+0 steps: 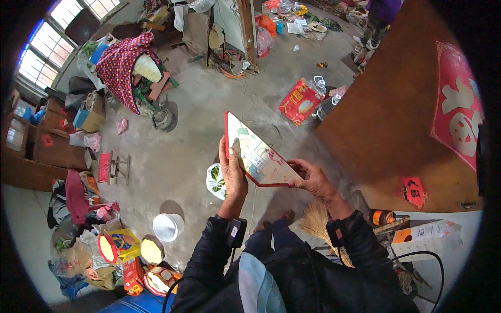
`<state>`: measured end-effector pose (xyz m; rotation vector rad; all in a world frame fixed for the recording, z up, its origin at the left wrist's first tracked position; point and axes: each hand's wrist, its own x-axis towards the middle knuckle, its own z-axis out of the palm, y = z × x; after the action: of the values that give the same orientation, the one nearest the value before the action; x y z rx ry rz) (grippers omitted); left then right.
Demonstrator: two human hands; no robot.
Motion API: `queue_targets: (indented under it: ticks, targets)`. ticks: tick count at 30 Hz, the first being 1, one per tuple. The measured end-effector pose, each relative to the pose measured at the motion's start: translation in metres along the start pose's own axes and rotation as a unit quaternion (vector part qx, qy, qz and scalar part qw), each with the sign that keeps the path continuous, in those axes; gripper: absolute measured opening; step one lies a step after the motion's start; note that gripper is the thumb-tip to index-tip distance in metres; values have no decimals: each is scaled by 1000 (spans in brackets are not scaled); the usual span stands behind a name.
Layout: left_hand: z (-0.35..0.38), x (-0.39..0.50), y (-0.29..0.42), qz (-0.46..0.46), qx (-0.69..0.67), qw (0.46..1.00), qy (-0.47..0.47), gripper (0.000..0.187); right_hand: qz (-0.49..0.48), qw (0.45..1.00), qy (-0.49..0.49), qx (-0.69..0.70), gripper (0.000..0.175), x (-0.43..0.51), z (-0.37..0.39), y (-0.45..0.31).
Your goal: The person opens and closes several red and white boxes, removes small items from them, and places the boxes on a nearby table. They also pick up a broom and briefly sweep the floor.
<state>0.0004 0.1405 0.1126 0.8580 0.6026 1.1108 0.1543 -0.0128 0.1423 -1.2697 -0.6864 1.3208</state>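
Observation:
A flat box or lid with red edges (258, 160) is held up in front of my body, tilted, a printed picture and a white label with writing on its pale face. My left hand (234, 178) grips its left side, thumb on the face and fingers mostly hidden behind. With my right hand (315, 180) I hold the right corner, thumb near the lower edge. Behind my left hand, on the concrete floor, a white plastic bag with green leaves (215, 182) is partly covered. Beneath my right forearm shows a straw broom (315, 219).
A white bucket (168, 227) stands at lower left, near several boxes and bags (123, 242). A kettle (166, 117) and a small stool (113, 168) are farther left. Ahead lies a red package (300, 102) beside bottles (327, 107). A brown door (375, 129) borders the right; a person (377, 23) stands beyond.

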Motion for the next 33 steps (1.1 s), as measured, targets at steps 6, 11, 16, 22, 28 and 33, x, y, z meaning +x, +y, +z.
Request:
queue_targets:
  ticks: [6,11,16,22,28,33]
  targets:
    - [12,8,-17,-47,25,999,-7,55,17,996,19,81,58,16,-51,-4]
    - [-51,9,-23,-93,133,981,108,52,-23,989,56,135,61,38,-110,-10]
    - [-131,3,-23,-135,146,948,248,40,-101,974,133,156,61,83,-166,-20]
    - [-184,45,-31,-152,92,936,303,37,-119,959,198,161,55,137,-201,-35]
    - [-176,122,-39,-187,114,937,273,37,-122,955,216,162,45,203,-228,-54]
    - [-134,201,-52,-205,126,944,224,37,-150,935,242,212,39,257,-256,-59]
